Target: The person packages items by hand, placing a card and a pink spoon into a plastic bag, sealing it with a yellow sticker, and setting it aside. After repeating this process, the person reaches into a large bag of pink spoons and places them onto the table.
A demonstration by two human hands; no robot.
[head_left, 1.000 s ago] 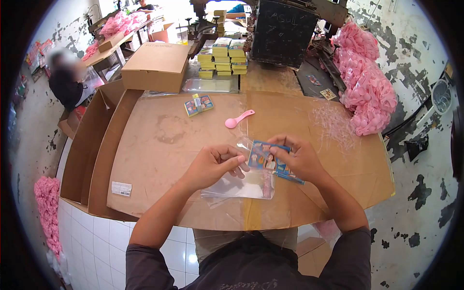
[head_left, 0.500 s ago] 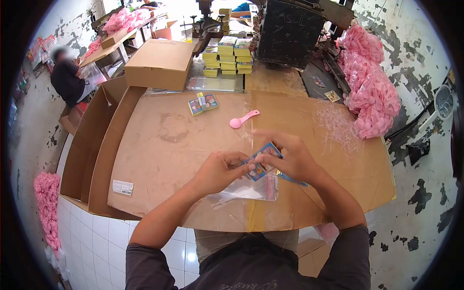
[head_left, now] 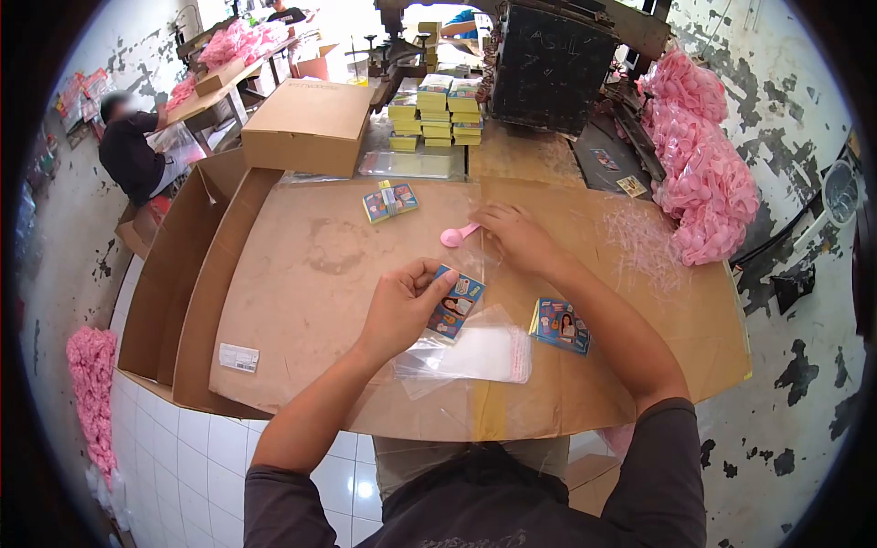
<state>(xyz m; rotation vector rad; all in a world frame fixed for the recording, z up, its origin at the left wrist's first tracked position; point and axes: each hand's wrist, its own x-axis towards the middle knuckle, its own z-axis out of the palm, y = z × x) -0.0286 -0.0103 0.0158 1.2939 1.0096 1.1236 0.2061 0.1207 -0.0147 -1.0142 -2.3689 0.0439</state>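
My left hand [head_left: 402, 306] pinches a blue printed card [head_left: 457, 306] between thumb and fingers, above the front of the cardboard-covered table. My right hand [head_left: 516, 237] reaches farther out, its fingers closed over the handle end of a pink plastic spoon [head_left: 451, 237] lying on the cardboard. Below the held card lie clear plastic bags [head_left: 489, 354] with a pinkish strip at one end. Beside my right forearm rests a small stack of similar blue cards [head_left: 559, 326]. A banded bundle of cards [head_left: 390, 203] sits beyond the spoon.
A closed carton [head_left: 306, 123] and yellow-edged card stacks [head_left: 434, 114] stand at the back, near a black machine [head_left: 548, 68]. Pink bagged items [head_left: 699, 164] are heaped at right, near plastic shreds [head_left: 644, 237]. A person [head_left: 132, 151] sits at far left beside an open box [head_left: 187, 265].
My right hand has left the blue card and moved forward to the spoon's handle. My left hand keeps the card, now turned more upright. The card stack near my right forearm is more exposed.
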